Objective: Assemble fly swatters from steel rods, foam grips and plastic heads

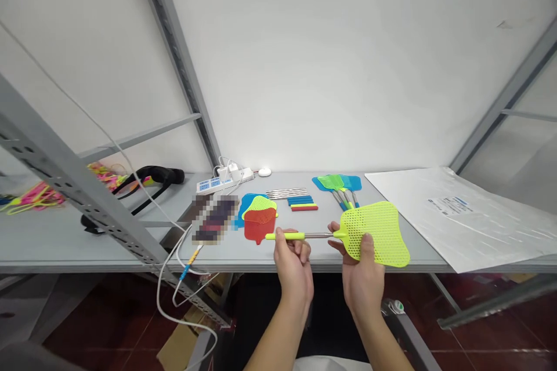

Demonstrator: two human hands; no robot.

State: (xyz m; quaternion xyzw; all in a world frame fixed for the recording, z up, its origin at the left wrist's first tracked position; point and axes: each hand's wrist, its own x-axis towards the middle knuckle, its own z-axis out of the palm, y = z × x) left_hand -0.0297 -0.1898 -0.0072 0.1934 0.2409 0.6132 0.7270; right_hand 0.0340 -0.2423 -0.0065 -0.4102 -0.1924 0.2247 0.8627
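A yellow-green fly swatter (385, 232) with a metal rod is held level above the shelf's front edge. My left hand (293, 258) is closed around its yellow handle, thumb on top. My right hand (363, 266) grips the perforated head near the neck, with the thumb lying across its face. Beyond my left hand lie loose swatter heads, a red one (260, 225) in front of yellow and blue ones. Metal rods (286, 193) lie in a row behind several blue, yellow and red handles (303, 203). Swatters with rods attached (337, 184) are piled farther back.
A large white wrapped package (470, 214) covers the right side of the grey shelf. On the left are a power strip (224, 179), a pixelated object (215, 218), a white cable (159, 284) and a metal post (87, 185). A black strap-like object (159, 177) lies beyond the post.
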